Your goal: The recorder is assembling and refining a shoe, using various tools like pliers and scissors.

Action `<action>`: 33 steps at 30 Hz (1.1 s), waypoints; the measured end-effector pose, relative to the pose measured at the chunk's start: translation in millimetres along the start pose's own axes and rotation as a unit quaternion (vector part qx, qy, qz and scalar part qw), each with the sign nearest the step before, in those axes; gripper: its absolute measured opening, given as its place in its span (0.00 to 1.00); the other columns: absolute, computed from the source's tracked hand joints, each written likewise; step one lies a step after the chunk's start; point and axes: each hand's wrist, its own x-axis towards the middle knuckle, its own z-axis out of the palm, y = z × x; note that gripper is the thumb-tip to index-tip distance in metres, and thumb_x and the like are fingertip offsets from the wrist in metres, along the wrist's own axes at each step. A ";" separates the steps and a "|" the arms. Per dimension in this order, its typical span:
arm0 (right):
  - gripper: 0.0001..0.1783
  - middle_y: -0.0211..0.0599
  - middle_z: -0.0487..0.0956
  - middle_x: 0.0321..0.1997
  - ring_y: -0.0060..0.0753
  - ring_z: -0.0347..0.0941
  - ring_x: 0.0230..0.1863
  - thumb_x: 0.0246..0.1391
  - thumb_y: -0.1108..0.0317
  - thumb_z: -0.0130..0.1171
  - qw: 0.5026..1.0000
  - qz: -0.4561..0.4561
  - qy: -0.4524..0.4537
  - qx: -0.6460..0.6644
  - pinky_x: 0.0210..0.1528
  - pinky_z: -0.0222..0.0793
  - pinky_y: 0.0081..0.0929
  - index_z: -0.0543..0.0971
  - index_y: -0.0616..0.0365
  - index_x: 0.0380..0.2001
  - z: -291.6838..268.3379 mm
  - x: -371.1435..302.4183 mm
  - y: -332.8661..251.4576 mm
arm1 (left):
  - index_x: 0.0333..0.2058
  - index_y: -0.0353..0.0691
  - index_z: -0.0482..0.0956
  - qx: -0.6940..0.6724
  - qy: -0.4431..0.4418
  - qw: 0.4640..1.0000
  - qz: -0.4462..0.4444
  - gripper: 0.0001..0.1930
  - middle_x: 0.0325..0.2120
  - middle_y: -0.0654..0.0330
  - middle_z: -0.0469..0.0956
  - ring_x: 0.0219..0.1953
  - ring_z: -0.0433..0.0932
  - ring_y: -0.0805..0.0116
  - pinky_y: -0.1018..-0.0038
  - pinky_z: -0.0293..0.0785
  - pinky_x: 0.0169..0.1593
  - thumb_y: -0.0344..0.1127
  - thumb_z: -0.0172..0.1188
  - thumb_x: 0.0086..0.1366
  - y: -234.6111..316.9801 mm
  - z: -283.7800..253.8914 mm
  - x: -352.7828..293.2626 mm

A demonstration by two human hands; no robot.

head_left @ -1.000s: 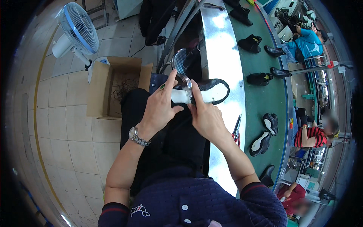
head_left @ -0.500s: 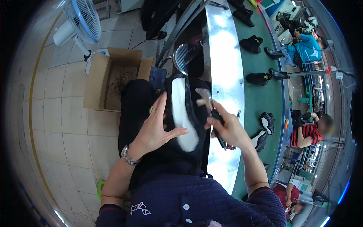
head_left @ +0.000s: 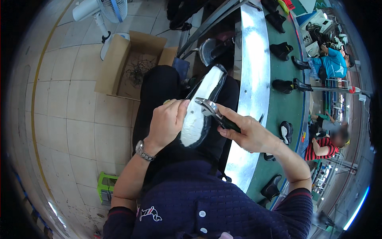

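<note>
A black shoe (head_left: 191, 127) lies sole side up over my lap, tilted with its upper end to the right. Its white bottom faces me, and a small dark spot shows near the middle. My left hand (head_left: 166, 124) is closed on the shoe's left edge, fingers bent and thumb along the rim. In my right hand (head_left: 248, 133) is a pair of pincers (head_left: 211, 108) with curved metal jaws and dark handles. The jaws are over the white bottom near its right edge; whether they touch it I cannot tell.
At left, an open cardboard box (head_left: 115, 75) holds dark scraps, with a fan (head_left: 101, 16) behind it and a green stool (head_left: 105, 185) nearer. A shiny metal ledge (head_left: 254, 79) runs beside a green conveyor (head_left: 278, 107) carrying several black shoes. Beyond it, people sit working.
My left hand has gone from spread fingers to gripping the shoe, which has turned clockwise. The pincers have moved left over its bottom. The whole view has shifted.
</note>
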 end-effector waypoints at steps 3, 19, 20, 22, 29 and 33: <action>0.34 0.52 0.80 0.28 0.51 0.80 0.30 0.63 0.64 0.53 0.995 0.070 -0.051 -0.041 0.39 0.73 0.41 0.55 0.47 0.69 -16.6 2.2 -30.5 | 0.27 0.29 0.76 -0.075 -0.022 0.995 -0.066 0.11 0.18 0.51 0.72 0.20 0.70 0.59 0.69 0.65 0.26 0.29 0.54 0.68 -2.4 1.6 -9.0; 0.39 0.43 0.76 0.24 0.43 0.74 0.19 0.58 0.69 0.58 0.987 -0.061 -0.057 -0.135 0.24 0.73 0.40 0.54 0.36 0.69 -13.7 4.4 10.9 | 0.59 0.44 0.66 -0.220 -0.214 0.910 -0.280 0.24 0.41 0.62 0.77 0.40 0.77 0.72 0.74 0.74 0.38 0.45 0.55 0.69 16.2 -8.1 -12.0; 0.40 0.41 0.75 0.23 0.42 0.73 0.18 0.58 0.69 0.58 0.986 -0.065 -0.054 -0.141 0.23 0.73 0.38 0.54 0.35 0.70 -11.6 3.4 14.8 | 0.68 0.47 0.56 -0.425 -0.256 0.770 -0.402 0.32 0.52 0.62 0.75 0.51 0.74 0.73 0.73 0.73 0.47 0.48 0.54 0.69 12.4 -7.5 -8.7; 0.40 0.38 0.73 0.21 0.41 0.72 0.17 0.57 0.69 0.59 0.986 -0.073 -0.048 -0.139 0.21 0.72 0.37 0.54 0.34 0.70 -8.8 3.0 22.6 | 0.71 0.55 0.38 -0.637 -0.195 0.615 -0.421 0.39 0.66 0.64 0.59 0.64 0.61 0.71 0.69 0.61 0.62 0.51 0.50 0.71 7.4 10.9 0.3; 0.39 0.37 0.72 0.22 0.41 0.72 0.17 0.56 0.70 0.60 0.986 -0.096 0.037 -0.133 0.21 0.73 0.37 0.57 0.38 0.69 13.7 -5.0 36.6 | 0.71 0.55 0.45 -0.642 -0.135 0.626 -0.422 0.43 0.66 0.63 0.57 0.64 0.59 0.69 0.70 0.55 0.66 0.47 0.61 0.64 3.1 34.7 13.0; 0.36 0.45 0.76 0.26 0.38 0.74 0.15 0.62 0.66 0.54 0.988 -0.088 0.098 -0.080 0.15 0.73 0.29 0.53 0.40 0.70 37.7 -17.0 29.3 | 0.71 0.52 0.45 -0.623 -0.126 0.650 -0.416 0.43 0.63 0.60 0.61 0.61 0.64 0.70 0.72 0.58 0.64 0.41 0.61 0.64 16.2 36.9 17.7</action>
